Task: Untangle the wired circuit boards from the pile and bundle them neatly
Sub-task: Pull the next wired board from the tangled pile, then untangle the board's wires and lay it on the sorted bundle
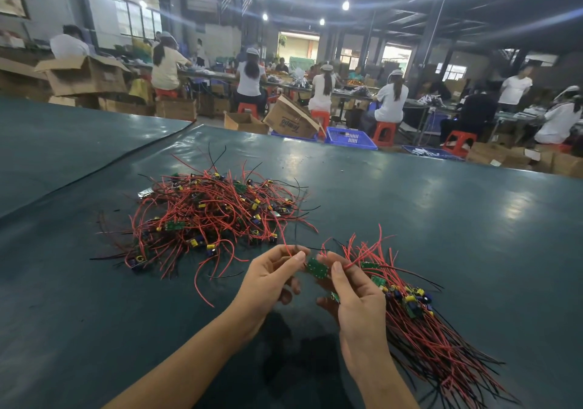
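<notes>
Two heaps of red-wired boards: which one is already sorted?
The heap of green circuit boards with red and black wires at the right hand: its wires run parallel. The left heap is a tangle.

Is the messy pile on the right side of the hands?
No, the messy pile lies left of the left hand; the neat bundle lies by the right hand.
</notes>
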`<action>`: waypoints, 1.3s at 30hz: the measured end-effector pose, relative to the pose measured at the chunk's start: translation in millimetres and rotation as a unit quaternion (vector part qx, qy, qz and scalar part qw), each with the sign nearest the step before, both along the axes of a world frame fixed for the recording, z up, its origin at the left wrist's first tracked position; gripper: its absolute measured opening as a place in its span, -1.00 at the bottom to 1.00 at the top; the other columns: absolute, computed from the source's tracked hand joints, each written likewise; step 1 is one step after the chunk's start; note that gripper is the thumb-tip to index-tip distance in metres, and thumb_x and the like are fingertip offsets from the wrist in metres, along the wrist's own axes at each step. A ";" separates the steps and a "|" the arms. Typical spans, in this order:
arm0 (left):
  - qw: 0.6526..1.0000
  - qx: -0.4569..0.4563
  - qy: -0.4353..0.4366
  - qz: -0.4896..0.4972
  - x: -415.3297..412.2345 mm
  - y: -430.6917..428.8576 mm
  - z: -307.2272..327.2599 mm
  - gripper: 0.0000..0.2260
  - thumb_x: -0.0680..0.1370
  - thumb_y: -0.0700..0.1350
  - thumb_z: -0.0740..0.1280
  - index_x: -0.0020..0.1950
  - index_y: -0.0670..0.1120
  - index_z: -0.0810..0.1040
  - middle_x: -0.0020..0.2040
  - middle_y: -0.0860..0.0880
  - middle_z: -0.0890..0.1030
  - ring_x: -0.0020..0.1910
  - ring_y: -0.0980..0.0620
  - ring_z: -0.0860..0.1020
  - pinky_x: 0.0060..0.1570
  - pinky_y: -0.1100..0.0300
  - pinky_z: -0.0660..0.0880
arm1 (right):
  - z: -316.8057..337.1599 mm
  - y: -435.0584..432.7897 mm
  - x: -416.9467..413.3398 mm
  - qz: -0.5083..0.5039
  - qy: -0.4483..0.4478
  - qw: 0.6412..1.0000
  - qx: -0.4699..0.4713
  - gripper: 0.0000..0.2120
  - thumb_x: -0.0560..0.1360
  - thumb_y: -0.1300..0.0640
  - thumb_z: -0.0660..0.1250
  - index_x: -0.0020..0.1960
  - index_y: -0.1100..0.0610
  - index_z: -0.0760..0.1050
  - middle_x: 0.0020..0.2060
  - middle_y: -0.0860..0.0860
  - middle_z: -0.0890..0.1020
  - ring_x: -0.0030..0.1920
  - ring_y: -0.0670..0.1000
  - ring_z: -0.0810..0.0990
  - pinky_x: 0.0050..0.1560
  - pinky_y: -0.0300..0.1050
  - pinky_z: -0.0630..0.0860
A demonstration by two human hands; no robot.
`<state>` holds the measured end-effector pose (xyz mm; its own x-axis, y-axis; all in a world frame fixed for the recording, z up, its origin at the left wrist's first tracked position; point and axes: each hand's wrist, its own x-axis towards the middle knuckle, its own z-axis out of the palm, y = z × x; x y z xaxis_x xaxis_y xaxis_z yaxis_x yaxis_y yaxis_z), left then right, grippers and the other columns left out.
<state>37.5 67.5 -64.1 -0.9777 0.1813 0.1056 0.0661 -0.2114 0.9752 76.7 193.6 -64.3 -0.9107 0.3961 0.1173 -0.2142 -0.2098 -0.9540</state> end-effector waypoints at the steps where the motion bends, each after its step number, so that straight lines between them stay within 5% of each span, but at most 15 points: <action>1: 1.000 0.007 -0.002 0.007 -0.2 -0.4 0.1 -0.94 0.54 -0.10 0.37 -0.09 -0.04 0.63 -0.27 -0.01 0.62 -0.45 0.09 0.50 -0.46 0.27 0.40 | -0.4 0.4 -0.4 -0.008 -0.005 1.000 -0.003 -0.78 0.59 0.22 0.29 -0.09 0.05 0.70 -0.12 -0.03 0.74 -0.12 -0.06 0.71 -0.39 -0.25 0.55; 10: 1.000 0.017 -0.010 -0.022 -2.3 -2.6 -2.8 -0.68 0.25 0.18 0.59 -0.38 0.05 0.52 -0.43 -0.07 0.50 -0.47 0.07 0.47 -0.48 0.25 0.39 | -2.9 -2.0 -1.1 -0.004 -0.027 1.000 0.013 -0.76 0.58 0.12 0.33 -0.11 -0.14 0.71 -0.17 -0.03 0.74 -0.18 -0.06 0.71 -0.35 -0.17 0.59; 16: 0.993 -0.036 0.010 -0.115 5.2 -1.4 -1.0 -0.59 0.40 0.32 0.35 -0.21 -0.03 0.65 -0.34 -0.07 0.61 -0.41 0.02 0.55 -0.38 0.24 0.46 | -2.3 -2.8 0.2 -0.006 0.006 0.998 0.055 -0.83 0.50 0.03 0.34 -0.12 -0.05 0.72 -0.18 0.01 0.74 -0.09 0.05 0.72 -0.15 -0.04 0.64; 22: 0.984 -0.123 0.071 -0.105 5.9 -2.2 1.7 -0.65 0.48 0.19 0.33 -0.17 -0.09 0.67 -0.25 -0.05 0.69 -0.28 -0.01 0.59 -0.24 0.09 0.44 | -2.0 -0.3 1.7 -0.016 0.008 0.996 0.087 -0.83 0.57 0.15 0.32 0.01 0.12 0.69 -0.16 0.00 0.74 -0.05 0.02 0.71 0.04 -0.03 0.61; 27: 0.979 -0.125 0.110 -0.115 8.2 -0.2 -0.4 -0.74 0.53 0.08 0.33 -0.22 -0.06 0.65 -0.29 0.02 0.66 -0.30 0.13 0.60 -0.27 0.29 0.47 | 2.6 -3.5 4.6 -0.020 0.011 0.996 0.086 -0.76 0.56 0.14 0.33 -0.22 0.02 0.70 -0.28 0.03 0.72 -0.24 -0.05 0.70 -0.28 -0.22 0.61; 29: 0.979 -0.128 0.127 -0.096 7.7 1.0 -2.2 -0.73 0.53 0.05 0.34 -0.27 -0.07 0.63 -0.34 0.02 0.64 -0.34 0.13 0.58 -0.29 0.30 0.46 | 3.3 -4.3 4.9 -0.030 0.011 0.995 0.092 -0.74 0.55 0.16 0.35 -0.27 0.01 0.70 -0.30 0.04 0.71 -0.26 -0.05 0.67 -0.25 -0.26 0.59; 35: 0.978 -0.126 0.136 -0.096 4.3 -0.6 -5.2 -0.67 0.55 0.04 0.31 -0.35 -0.10 0.60 -0.39 -0.06 0.64 -0.42 0.12 0.55 -0.37 0.38 0.40 | 3.9 -5.8 4.9 0.012 -0.065 0.996 0.062 -0.74 0.53 0.12 0.37 -0.29 -0.01 0.71 -0.26 0.00 0.73 -0.13 -0.01 0.70 0.06 0.05 0.61; 39: 0.978 -0.139 0.127 -0.094 2.1 -1.9 -6.1 -0.64 0.56 0.02 0.34 -0.41 -0.08 0.58 -0.44 -0.02 0.60 -0.47 0.13 0.49 -0.38 0.34 0.38 | 5.1 -5.0 2.5 -0.006 -0.078 0.997 0.013 -0.76 0.52 0.17 0.40 -0.30 0.10 0.70 -0.30 0.04 0.72 -0.15 0.11 0.66 0.01 0.03 0.57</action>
<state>39.6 65.6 -70.2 -0.8730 0.4108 0.2628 0.2999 0.0272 0.9536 79.2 188.5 -59.2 -0.9140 0.4055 -0.0148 -0.0649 -0.1822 -0.9811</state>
